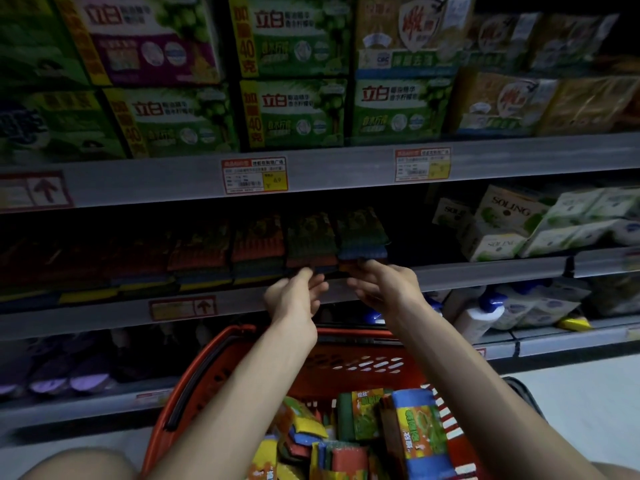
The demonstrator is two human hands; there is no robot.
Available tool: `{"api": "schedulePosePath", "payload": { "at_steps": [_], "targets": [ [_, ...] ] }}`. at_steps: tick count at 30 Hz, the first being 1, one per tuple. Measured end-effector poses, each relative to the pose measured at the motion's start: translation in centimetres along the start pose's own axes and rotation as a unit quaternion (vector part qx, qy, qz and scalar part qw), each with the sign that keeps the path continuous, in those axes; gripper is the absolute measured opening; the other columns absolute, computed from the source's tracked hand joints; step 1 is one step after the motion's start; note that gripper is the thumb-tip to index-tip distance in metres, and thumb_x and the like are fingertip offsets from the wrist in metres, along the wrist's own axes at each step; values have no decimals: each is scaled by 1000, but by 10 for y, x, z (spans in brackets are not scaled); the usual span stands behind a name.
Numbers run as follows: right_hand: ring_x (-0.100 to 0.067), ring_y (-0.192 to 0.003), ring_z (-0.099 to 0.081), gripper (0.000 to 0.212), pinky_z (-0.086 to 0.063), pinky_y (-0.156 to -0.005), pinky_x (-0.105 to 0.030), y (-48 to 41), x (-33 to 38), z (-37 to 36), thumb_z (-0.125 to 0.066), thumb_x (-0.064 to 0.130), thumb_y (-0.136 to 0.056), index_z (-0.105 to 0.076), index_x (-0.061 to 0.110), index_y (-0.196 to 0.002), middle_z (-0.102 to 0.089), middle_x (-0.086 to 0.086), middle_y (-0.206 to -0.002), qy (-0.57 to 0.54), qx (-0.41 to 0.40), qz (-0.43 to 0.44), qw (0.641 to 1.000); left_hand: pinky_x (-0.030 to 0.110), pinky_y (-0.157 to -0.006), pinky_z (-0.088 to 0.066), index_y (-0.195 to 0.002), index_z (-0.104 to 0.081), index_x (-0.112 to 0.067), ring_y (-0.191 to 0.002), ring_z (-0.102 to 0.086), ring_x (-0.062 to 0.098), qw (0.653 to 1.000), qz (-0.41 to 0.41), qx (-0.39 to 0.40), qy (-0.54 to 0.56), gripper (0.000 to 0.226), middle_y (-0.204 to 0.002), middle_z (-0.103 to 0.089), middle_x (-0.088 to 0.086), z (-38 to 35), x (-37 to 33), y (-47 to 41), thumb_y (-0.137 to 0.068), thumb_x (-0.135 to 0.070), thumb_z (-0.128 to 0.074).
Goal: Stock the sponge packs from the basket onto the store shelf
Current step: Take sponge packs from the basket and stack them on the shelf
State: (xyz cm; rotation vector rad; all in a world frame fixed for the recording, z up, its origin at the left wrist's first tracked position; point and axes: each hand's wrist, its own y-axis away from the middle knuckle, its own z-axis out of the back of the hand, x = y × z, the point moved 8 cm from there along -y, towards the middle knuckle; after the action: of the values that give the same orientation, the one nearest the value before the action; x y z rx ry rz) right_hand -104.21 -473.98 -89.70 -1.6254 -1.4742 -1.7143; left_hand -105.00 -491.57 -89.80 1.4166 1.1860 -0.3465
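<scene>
A row of sponge packs (256, 247) lies along the dim middle shelf (485, 271). The rightmost sponge pack (362, 233) sits at the shelf's front edge. My right hand (384, 282) touches its lower edge with its fingertips. My left hand (298, 292) hovers just below the neighbouring pack, fingers loosely curled, holding nothing. Below my forearms stands the red basket (214, 362), with several colourful sponge packs (367, 417) piled inside.
Green detergent boxes (294, 112) fill the shelf above, with price tags (254, 174) on its rail. White Soling boxes (502, 223) stand right of the sponges. Spray bottles (481, 313) occupy the lower shelf at right, purple items (69, 379) at left.
</scene>
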Motion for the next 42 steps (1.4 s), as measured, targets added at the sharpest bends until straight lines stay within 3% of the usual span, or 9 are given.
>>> {"api": "schedulePosePath", "payload": {
  "at_steps": [10, 13, 19, 24, 28, 31, 33, 37, 42],
  "targets": [
    [-25, -89, -78, 12, -57, -67, -25, 25, 5, 7, -62, 14, -102, -69, 6, -109, -78, -14, -105, 64, 65, 7, 996, 33, -85, -57, -101, -74, -11, -86, -76, 16, 995, -21, 63, -76, 8, -95, -78, 5, 16, -5, 19, -97, -14, -68],
    [-23, -93, -78, 9, -59, -69, -24, 40, 12, 14, -65, 16, -100, -73, 12, -103, -79, -10, -104, 161, 89, 53, 982, 32, -80, -58, -100, -76, -16, -89, -75, 15, 983, -67, 94, -140, 9, -95, -78, 3, 25, -9, 29, -98, -17, -68],
    [-22, -92, -75, 11, -56, -74, -30, 72, 13, 37, -76, 20, -91, -75, 16, -102, -78, -9, -100, 277, 112, 116, 947, 27, -77, -56, -95, -76, -22, -85, -74, 9, 912, -194, 183, -311, 10, -92, -78, 1, 35, -14, 70, -97, -16, -68],
    [-15, -85, -71, 18, -54, -77, -28, 95, -19, 66, -81, 14, -87, -74, 9, -103, -78, -8, -94, 356, 155, 85, 918, 23, -84, -52, -93, -75, -32, -92, -67, -3, 807, -283, 250, -454, 11, -98, -74, -16, 63, 1, 89, -94, -22, -71],
    [-9, -96, -70, 21, -56, -88, -31, 99, -46, 86, -82, 30, -85, -74, 24, -104, -75, 10, -102, 534, 156, 106, 824, 31, -87, -52, -113, -67, -39, -99, -62, 2, 666, -323, 230, -632, 18, -110, -62, -18, 95, 23, 81, -95, -36, -66],
    [-21, -102, -66, 25, -51, -84, -34, 108, -63, 89, -75, 35, -88, -70, 21, -109, -70, 1, -109, 655, 142, 144, 728, 35, -99, -46, -141, -49, -40, -123, -55, 14, 508, -311, 214, -774, 46, -131, -54, -12, 113, 48, 68, -97, -49, -58],
    [-26, -107, -62, 29, -49, -84, -36, 118, -78, 83, -72, 36, -87, -68, 19, -109, -68, -5, -110, 710, 178, 165, 661, 39, -103, -41, -151, -35, -38, -130, -49, 21, 449, -278, 219, -821, 62, -138, -50, -7, 127, 66, 54, -95, -54, -56],
    [-32, -113, -60, 29, -51, -87, -39, 133, -116, 73, -66, 38, -89, -62, 20, -111, -60, -5, -118, 788, 242, 169, 540, 47, -107, -39, -160, -12, -34, -136, -40, 29, 372, -229, 227, -870, 89, -148, -39, 4, 159, 95, 31, -90, -59, -60],
    [-30, -124, -58, 53, -50, -90, -39, 144, -159, 47, -64, 16, -92, -52, 22, -143, -58, -6, -133, 808, 328, 165, 462, 49, -114, -37, -162, 2, -28, -146, -30, 31, 375, -176, 249, -875, 110, -161, -25, 9, 176, 114, 19, -85, -54, -72]
  ]
}}
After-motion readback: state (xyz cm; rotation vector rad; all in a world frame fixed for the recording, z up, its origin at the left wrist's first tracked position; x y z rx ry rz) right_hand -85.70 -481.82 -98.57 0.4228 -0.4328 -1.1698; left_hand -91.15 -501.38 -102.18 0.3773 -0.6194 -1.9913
